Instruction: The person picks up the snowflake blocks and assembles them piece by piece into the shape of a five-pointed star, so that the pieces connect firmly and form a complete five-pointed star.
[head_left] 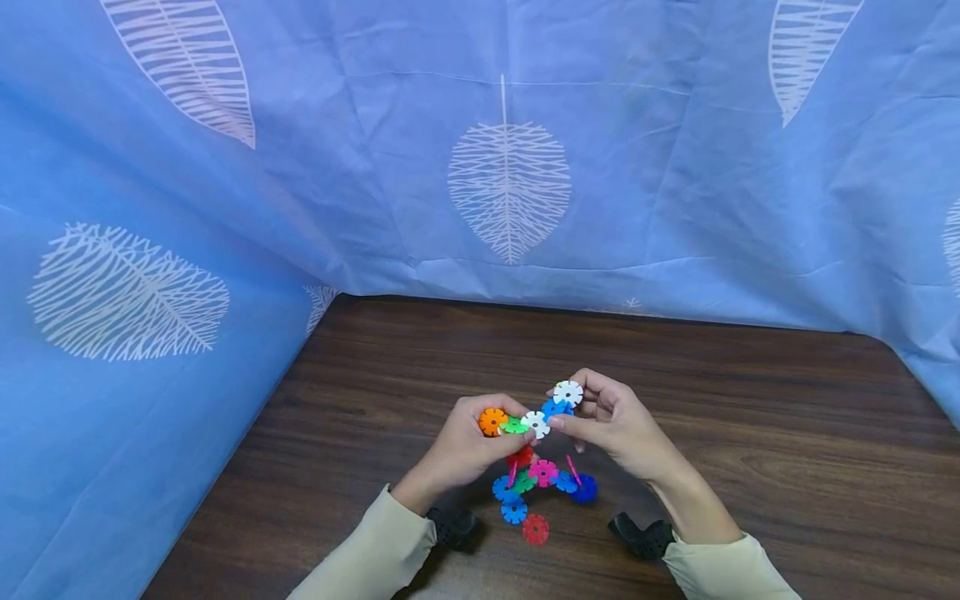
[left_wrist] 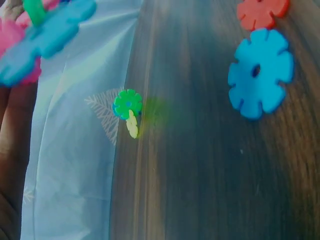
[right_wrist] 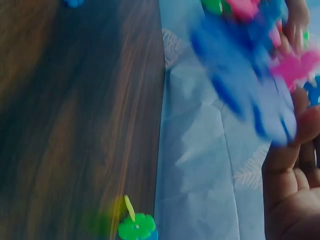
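Observation:
Both hands hold up a joined structure of notched plastic flower discs in the head view. My left hand (head_left: pixel 467 442) grips its left part, thumb by the green disc (head_left: pixel 514 426), next to an orange disc (head_left: pixel 493 422). A white disc (head_left: pixel 536 425) sits in the middle of the upper row. With thumb and fingers, my right hand (head_left: pixel 617 417) pinches the right part, near a blue disc (head_left: pixel 553 409) and another white disc (head_left: pixel 567 393). Below hang a pink disc (head_left: pixel 543 473) and a dark blue disc (head_left: pixel 585 488), which looms blurred in the right wrist view.
A loose blue disc (left_wrist: pixel 261 74) and a red disc (head_left: pixel 536 529) lie on the dark wooden table (head_left: pixel 750 400), nearer the body. Blue leaf-patterned cloth (head_left: pixel 637 183) hangs behind and at the left. Black wrist straps (head_left: pixel 453 528) show at both cuffs.

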